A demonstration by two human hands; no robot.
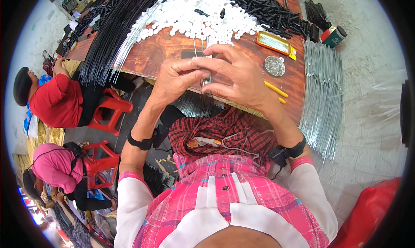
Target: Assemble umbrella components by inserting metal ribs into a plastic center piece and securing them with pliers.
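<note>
At a glossy wood-grained table, with a broad sheaf of silvery rods along its right edge, you bring both bare hands together. Your left hand and right hand meet with fingers curled and thumbs inward, around slender rods: straight, thin and metallic grey, showing between and beyond your fingers, near the table's front edge. Which fingertips pinch them cannot be told. A dark-lidded green-and-red canister at the far right carries pale lettering, partly turned away. Smallest, round white caps lie heaped across the far side.
</note>
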